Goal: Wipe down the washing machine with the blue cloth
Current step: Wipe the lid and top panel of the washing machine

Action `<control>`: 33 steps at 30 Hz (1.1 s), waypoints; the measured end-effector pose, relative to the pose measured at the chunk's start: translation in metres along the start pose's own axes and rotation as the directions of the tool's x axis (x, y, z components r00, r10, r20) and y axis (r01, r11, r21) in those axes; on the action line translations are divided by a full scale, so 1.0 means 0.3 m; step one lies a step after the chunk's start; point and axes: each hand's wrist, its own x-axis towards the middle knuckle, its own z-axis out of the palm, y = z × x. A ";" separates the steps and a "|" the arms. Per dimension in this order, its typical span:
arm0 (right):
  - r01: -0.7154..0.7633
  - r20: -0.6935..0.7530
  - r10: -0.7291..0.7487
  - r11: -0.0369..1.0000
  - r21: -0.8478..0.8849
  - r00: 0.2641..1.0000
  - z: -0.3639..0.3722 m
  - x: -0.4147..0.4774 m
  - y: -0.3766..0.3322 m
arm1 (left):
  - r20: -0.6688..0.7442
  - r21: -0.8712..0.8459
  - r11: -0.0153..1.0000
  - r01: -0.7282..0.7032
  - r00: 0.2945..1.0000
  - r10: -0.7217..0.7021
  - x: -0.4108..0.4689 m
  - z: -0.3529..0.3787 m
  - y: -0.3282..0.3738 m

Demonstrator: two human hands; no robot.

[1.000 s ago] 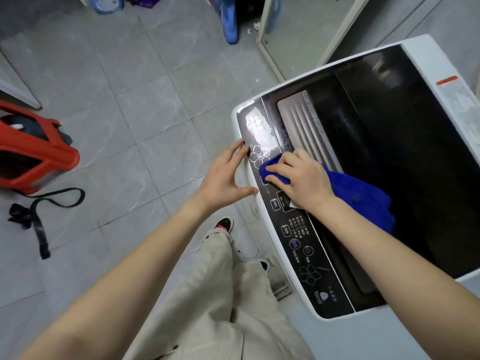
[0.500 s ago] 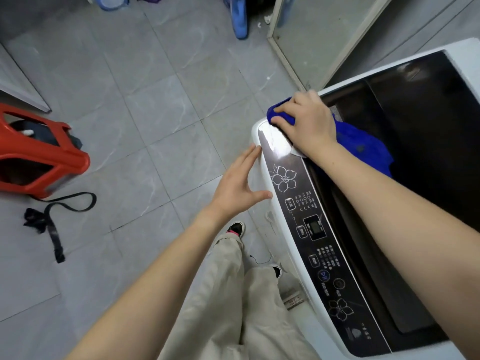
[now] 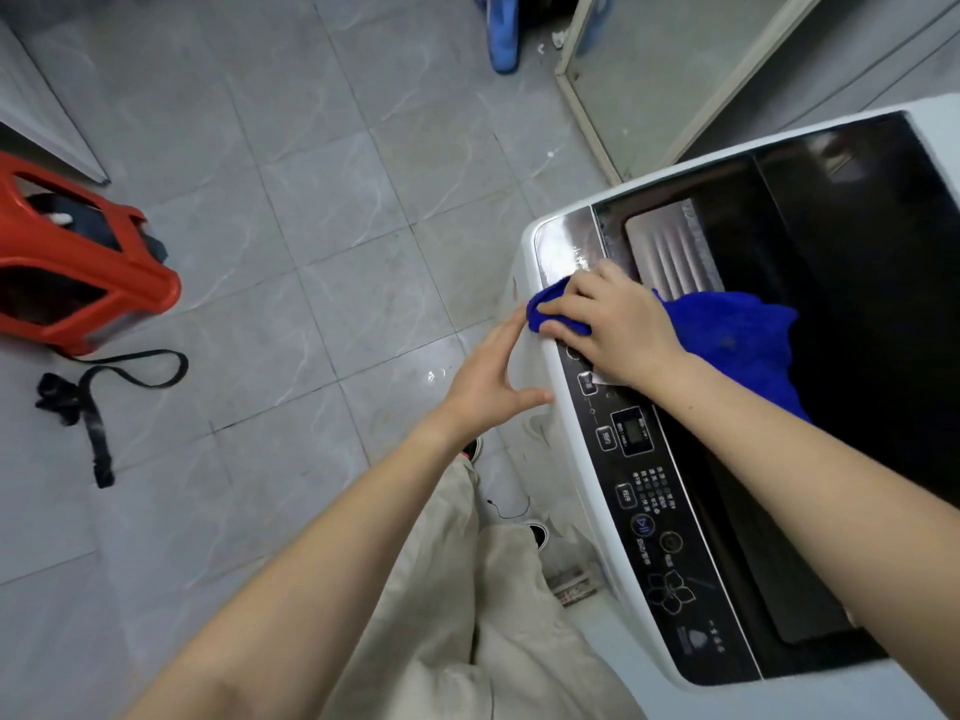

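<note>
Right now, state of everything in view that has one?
washer: lid down; display too blurred to read.
cloth: bunched, on the washer top.
right hand: grips the cloth, pressing it on the panel.
left hand: open, touching the washer's side.
stool: looks tipped on its side.
strap: loose on the floor.

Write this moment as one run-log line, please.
phase: wiping | right hand: grips blue cloth on control panel | left hand: open, touching washing machine front edge
</note>
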 end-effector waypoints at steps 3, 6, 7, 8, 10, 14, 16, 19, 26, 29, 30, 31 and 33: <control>-0.224 -0.085 0.221 0.974 -0.022 0.972 0.002 0.155 0.041 | -0.012 -0.010 1.000 -0.011 1.000 0.011 -0.014 0.005 -0.009; -0.251 -0.075 0.250 0.968 -0.007 0.965 -0.004 0.151 0.026 | 0.011 0.068 0.998 -0.013 1.000 0.012 -0.026 -0.007 -0.007; -0.203 -0.072 0.202 0.979 -0.003 0.977 -0.007 0.101 0.005 | 0.009 0.093 0.995 -0.022 1.000 0.021 -0.034 -0.011 -0.006; -0.159 -0.061 0.159 0.987 0.010 0.985 -0.010 0.034 -0.020 | 0.004 0.110 0.993 -0.029 1.000 0.029 -0.042 -0.013 -0.007; -0.107 -0.040 0.108 0.994 0.023 0.993 -0.018 -0.119 -0.071 | -0.002 0.132 0.991 -0.034 0.999 0.034 -0.062 -0.017 -0.013; -0.064 -0.040 0.065 0.998 0.025 0.997 -0.023 -0.362 -0.146 | -0.041 0.194 0.979 -0.059 0.997 0.068 -0.107 -0.014 -0.003; -0.053 -0.026 0.054 0.998 0.028 0.998 -0.024 -0.449 -0.166 | -0.052 0.229 0.965 -0.129 0.988 0.145 -0.120 0.000 0.026; -0.057 -0.017 0.058 0.998 0.039 0.998 -0.026 -0.560 -0.197 | -0.049 0.286 0.930 -0.231 0.966 0.255 -0.136 0.039 0.079; -0.109 -0.041 0.111 0.993 0.043 0.993 -0.023 -0.835 -0.282 | 0.025 0.448 0.811 -0.376 0.912 0.409 -0.156 0.164 0.132; -0.111 -0.087 0.111 0.994 0.002 0.990 -0.016 -0.959 -0.319 | 0.078 0.454 0.789 -0.414 0.900 0.428 -0.164 0.204 0.140; -0.124 -0.115 0.122 0.992 -0.009 0.986 -0.015 -0.983 -0.320 | 0.091 0.453 0.787 -0.420 0.900 0.427 -0.166 0.214 0.141; -0.151 -0.154 0.147 0.988 -0.016 0.977 -0.016 -0.995 -0.315 | 0.098 0.453 0.788 -0.418 0.901 0.422 -0.168 0.221 0.143; -0.248 -0.242 0.237 0.969 -0.016 0.941 -0.022 -0.982 -0.290 | 0.101 0.470 0.779 -0.415 0.902 0.420 -0.167 0.226 0.149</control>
